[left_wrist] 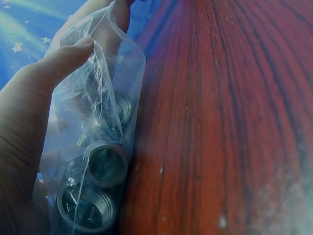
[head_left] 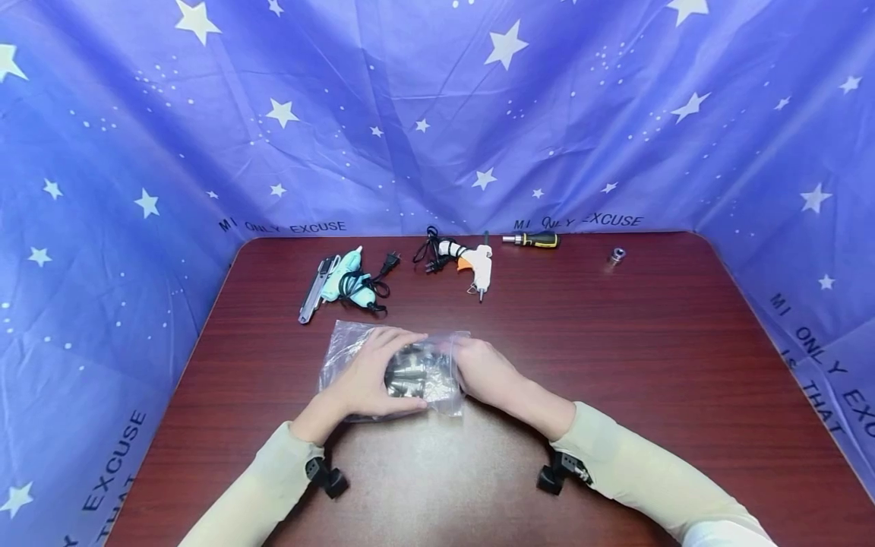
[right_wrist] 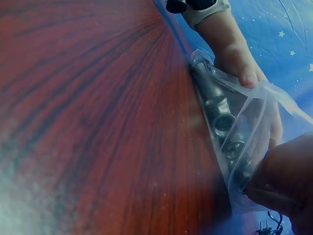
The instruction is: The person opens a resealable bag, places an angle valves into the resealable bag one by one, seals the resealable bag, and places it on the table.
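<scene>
Wooden table (head_left: pixel 615 365): both hands grip clear bag (head_left: pixel 355 338) of metal sockets (head_left: pixel 410 372).

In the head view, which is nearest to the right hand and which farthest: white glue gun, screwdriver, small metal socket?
1. White glue gun, behind the right hand, mid table.
2. Screwdriver, back edge, slightly right.
3. Metal socket, far back right.

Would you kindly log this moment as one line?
left hand: holds bag | right hand: holds bag | bag: on table, metal sockets inside
</scene>
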### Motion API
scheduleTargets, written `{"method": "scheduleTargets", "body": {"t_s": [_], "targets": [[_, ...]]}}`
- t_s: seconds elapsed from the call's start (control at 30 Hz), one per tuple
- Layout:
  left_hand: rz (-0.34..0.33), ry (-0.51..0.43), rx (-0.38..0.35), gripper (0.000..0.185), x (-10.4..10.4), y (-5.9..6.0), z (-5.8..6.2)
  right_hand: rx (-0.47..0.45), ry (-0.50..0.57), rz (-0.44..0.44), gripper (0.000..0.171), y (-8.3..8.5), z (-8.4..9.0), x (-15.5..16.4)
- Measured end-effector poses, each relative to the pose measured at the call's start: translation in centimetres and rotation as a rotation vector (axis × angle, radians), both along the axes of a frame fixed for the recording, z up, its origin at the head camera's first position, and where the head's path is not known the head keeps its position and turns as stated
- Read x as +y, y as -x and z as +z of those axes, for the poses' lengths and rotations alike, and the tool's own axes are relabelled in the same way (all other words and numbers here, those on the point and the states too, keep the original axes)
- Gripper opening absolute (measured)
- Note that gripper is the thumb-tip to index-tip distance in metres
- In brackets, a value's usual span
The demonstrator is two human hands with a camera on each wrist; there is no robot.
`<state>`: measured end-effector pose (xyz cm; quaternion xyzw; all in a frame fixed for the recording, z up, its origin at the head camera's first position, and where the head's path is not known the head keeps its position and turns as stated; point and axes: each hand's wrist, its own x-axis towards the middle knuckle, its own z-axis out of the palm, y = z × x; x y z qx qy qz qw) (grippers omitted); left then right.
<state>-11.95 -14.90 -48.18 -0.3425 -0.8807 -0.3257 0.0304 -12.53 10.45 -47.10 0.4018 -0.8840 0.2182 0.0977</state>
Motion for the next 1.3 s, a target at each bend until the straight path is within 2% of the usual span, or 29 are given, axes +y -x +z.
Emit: {"method": "scheduleTargets", "body": {"t_s": [0.1, 0.2, 0.4, 0.5, 0.57, 0.6, 0.67, 0.77, 0.83, 0.87, 1.07, 1.2, 1.3], "targets": [[-0.002, 0.004, -0.002, 0.103, 0.2, 0.1, 0.1, -0.033, 0.006, 0.017, 0.041, -0.1, 0.1, 0.4], [-0.001, 0.021, -0.003, 0.105, 0.4, 0.2, 0.2, -0.013, 0.005, 0.019, 0.039, -0.4, 0.4, 1.1], [0.010, 0.121, 0.017, 0.112, 1.0, 0.6, 0.8, 0.007, 0.077, 0.000, 0.016, -1.5, 0.9, 3.0], [0.003, 0.151, 0.023, 0.109, 1.5, 1.0, 1.3, -0.052, 0.130, -0.032, 0.014, -2.4, 0.9, 4.1], [0.003, 0.164, 0.009, 0.099, 2.1, 1.4, 1.6, -0.158, 0.172, -0.066, 0.013, -3.1, 0.9, 4.7], [0.001, 0.164, -0.007, 0.092, 2.4, 1.6, 1.7, -0.240, 0.198, -0.079, 0.010, -3.4, 0.9, 4.9], [0.003, 0.167, -0.058, 0.076, 3.1, 2.1, 2.1, -0.470, 0.259, -0.109, 0.005, -4.3, 1.1, 5.2], [0.007, 0.168, -0.140, 0.059, 4.3, 3.1, 2.8, -0.784, 0.340, -0.158, 0.011, -5.5, 1.3, 5.3], [-0.001, 0.162, -0.180, 0.053, 5.0, 4.0, 3.2, -0.954, 0.382, -0.169, 0.016, -6.1, 1.0, 5.1], [-0.006, 0.153, -0.194, 0.050, 5.3, 4.4, 3.3, -1.010, 0.399, -0.161, 0.018, -6.3, 0.8, 4.9], [-0.039, 0.115, -0.293, 0.030, 6.8, 6.7, 3.7, -1.272, 0.505, -0.108, 0.025, -7.2, -0.9, 3.7], [-0.048, 0.132, -0.365, 0.020, 7.7, 7.5, 3.8, -1.369, 0.594, -0.105, 0.023, -7.1, -1.1, 3.4], [-0.040, 0.121, -0.418, 0.014, 7.9, 8.0, 3.7, -1.398, 0.631, -0.109, 0.019, -6.8, -0.8, 3.5]]}}
